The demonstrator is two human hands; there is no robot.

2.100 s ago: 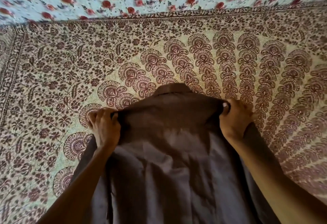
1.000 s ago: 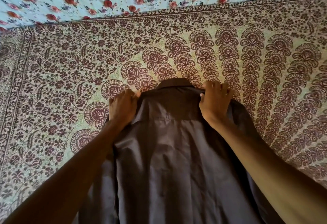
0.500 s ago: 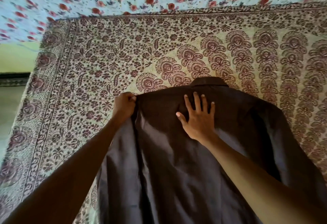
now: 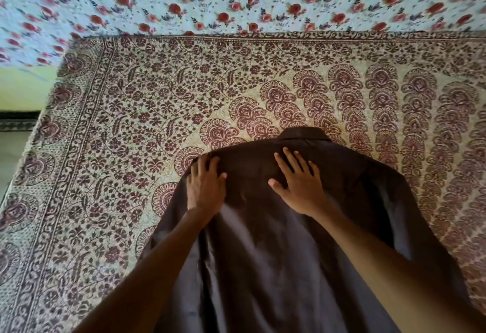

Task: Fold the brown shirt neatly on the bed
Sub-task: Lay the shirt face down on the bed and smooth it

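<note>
The shirt [image 4: 276,253] lies back-up on the bedspread [image 4: 131,122], collar [image 4: 305,134] pointing away from the person and the hem running out of frame toward them. Its long axis therefore runs straight out from the body, midway between the two arms.

Left hand [image 4: 205,188]: flat, fingers extended, grasping nothing, palm pressed on the left shoulder close to the shirt's left edge.

Right hand [image 4: 297,182]: flat, fingers spread, grasping nothing, resting on the upper back just below the collar, nearer the centre line than the right shoulder.

The shirt lies directly under both palms and extends back beneath both forearms. The right sleeve [image 4: 399,214] lies spread outward, well apart from the right hand. The left side appears already turned in along a lengthwise crease, though glare on the cloth makes this uncertain.

Judgement: the step in hand is flattening the yoke. The next fold turns on the lengthwise axis; the right hand is the nearer one to the right sleeve and would bring that side inward, parallel to the axis
</note>
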